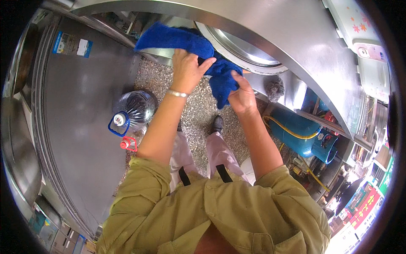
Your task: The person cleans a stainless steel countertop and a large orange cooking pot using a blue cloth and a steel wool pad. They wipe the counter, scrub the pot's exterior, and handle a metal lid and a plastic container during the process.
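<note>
A blue cloth (180, 39) is stretched between my two hands, in front of a round metal cooker or pot opening (250, 47) set below a stainless steel edge. My left hand (187, 66), with a light bracelet at the wrist, grips the cloth's middle, its thumb spread over the fabric. Bunched folds of the same cloth are pinched by my right hand (242, 93), and one corner hangs down from it. The far left part of the cloth spreads out flat. Parts of the fingers of both hands are hidden by the cloth.
To the left stand a clear plastic bottle with a blue handle (138, 108), a red-capped bottle (128, 143) and a grey metal cabinet (85, 111). A blue gas cylinder (291, 130) with a yellow hose lies at the right in this view. A dark scouring pad (274, 89) is near the round opening.
</note>
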Available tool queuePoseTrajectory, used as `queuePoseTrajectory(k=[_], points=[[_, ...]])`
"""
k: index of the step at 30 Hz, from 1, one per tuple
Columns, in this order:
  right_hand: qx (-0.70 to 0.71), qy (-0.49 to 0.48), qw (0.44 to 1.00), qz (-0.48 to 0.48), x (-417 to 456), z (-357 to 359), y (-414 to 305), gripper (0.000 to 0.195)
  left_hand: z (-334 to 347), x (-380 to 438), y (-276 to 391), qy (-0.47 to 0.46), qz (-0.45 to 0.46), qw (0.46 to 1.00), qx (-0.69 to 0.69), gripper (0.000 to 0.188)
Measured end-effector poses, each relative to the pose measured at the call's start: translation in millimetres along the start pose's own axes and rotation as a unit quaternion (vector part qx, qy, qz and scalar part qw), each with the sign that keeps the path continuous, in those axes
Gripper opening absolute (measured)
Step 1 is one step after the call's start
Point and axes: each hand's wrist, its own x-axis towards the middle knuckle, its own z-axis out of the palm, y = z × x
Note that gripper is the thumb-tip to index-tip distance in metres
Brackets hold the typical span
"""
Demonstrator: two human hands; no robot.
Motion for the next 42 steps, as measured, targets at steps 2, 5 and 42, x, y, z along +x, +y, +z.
queuePoseTrajectory(k=[2,5,42], points=[[-0.051,0.047,0.998,-0.002,7,0,5,0.025,20,5,-7,-0.01,-0.027,0.998,-0.061,0.042],[-0.132,0.089,0.986,-0.042,14,-4,12,0.026,9,10,-2,-0.133,-0.123,0.957,-0.228,0.048],[0.055,0.018,0.997,-0.058,-36,-20,36,0.036,-30,-61,37,0.026,-0.117,0.957,-0.263,0.022]])
